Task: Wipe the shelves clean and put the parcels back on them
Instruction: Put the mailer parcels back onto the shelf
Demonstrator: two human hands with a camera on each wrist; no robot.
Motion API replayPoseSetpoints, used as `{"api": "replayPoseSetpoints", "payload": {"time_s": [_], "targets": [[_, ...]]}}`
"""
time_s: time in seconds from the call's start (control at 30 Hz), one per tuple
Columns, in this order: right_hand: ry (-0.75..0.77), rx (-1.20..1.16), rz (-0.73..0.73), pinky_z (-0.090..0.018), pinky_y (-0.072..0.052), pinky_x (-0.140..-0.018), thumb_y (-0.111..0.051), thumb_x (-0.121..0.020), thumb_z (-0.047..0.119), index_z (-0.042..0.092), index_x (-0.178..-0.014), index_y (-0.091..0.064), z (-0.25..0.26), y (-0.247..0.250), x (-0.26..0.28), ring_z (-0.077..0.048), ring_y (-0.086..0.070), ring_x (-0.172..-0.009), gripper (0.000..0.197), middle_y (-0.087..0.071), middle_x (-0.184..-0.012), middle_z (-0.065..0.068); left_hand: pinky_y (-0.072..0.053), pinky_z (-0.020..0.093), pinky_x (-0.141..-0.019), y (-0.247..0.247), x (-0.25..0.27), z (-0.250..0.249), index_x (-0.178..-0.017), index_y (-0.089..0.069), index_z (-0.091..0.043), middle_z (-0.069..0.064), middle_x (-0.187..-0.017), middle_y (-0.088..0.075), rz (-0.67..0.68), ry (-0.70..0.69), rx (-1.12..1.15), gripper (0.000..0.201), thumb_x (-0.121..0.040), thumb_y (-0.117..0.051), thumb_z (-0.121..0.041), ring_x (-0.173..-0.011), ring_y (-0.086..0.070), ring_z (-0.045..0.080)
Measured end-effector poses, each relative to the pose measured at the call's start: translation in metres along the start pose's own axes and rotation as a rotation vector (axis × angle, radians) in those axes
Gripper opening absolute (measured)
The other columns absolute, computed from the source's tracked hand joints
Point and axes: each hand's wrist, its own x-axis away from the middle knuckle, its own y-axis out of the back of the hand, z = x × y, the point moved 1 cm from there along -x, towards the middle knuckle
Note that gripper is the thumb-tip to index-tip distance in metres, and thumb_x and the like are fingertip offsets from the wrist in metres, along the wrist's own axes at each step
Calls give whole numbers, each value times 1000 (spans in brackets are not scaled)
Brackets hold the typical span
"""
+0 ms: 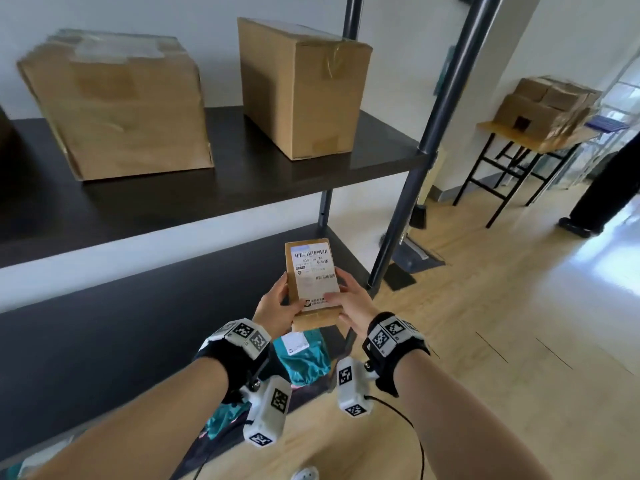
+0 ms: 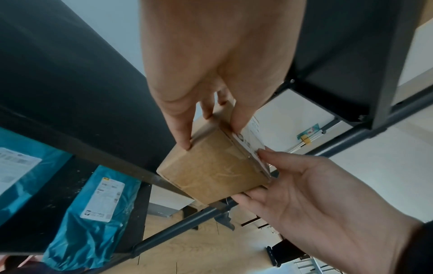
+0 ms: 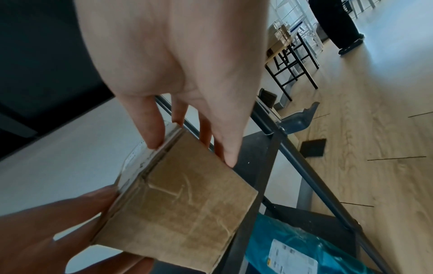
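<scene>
A small cardboard parcel point(image 1: 311, 271) with a white shipping label faces up above the right end of the middle dark shelf point(image 1: 138, 334). Both hands hold it. My left hand point(image 1: 277, 306) grips its left edge, thumb on top and fingers underneath point(image 2: 185, 129). My right hand point(image 1: 349, 303) pinches its right side, thumb on the label and fingers below point(image 3: 225, 148). The parcel's taped brown end point(image 2: 211, 170) fills the middle of both wrist views point(image 3: 178, 218). Two large cardboard boxes point(image 1: 121, 109) point(image 1: 304, 88) stand on the upper shelf point(image 1: 242, 181).
Teal plastic mailers point(image 1: 304, 358) with white labels lie on the lowest shelf point(image 2: 93, 218). Dark metal uprights point(image 1: 422, 161) frame the shelving's right end. To the right is wooden floor, a small table stacked with boxes point(image 1: 547, 109), and a person's dark trouser leg point(image 1: 606, 192).
</scene>
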Motion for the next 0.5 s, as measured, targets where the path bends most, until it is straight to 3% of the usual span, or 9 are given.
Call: {"api": "replayPoseSetpoints", "payload": {"time_s": [0.13, 0.33, 0.5], "targets": [[-51, -24, 5, -46, -51, -94, -49, -89, -10, 20, -142, -37, 21, 18, -60, -32, -59, -113, 62, -59, -124, -17, -49, 46, -97, -8, -62, -8, -133, -43, -35, -5, -127, -59, -27, 51, 7, 54, -89, -59, -8, -116, -58, 19], [-87, 72, -16, -44, -48, -99, -43, -90, -12, 16, -140, -36, 41, 34, -127, -31, -54, -119, 58, -57, -126, -15, -49, 46, -98, -16, -125, -12, -118, -47, -50, -12, -120, -63, -72, 85, -50, 49, -88, -60, -13, -111, -60, 17], [-108, 172, -32, -51, -47, -99, -46, -89, -3, 19, -137, -41, 44, 39, -152, -30, -57, -115, 52, -58, -124, -13, -50, 46, -95, -24, -146, -7, -130, -45, -37, -8, -124, -60, -140, 154, -43, 51, -87, -61, -15, -110, -61, 19]]}}
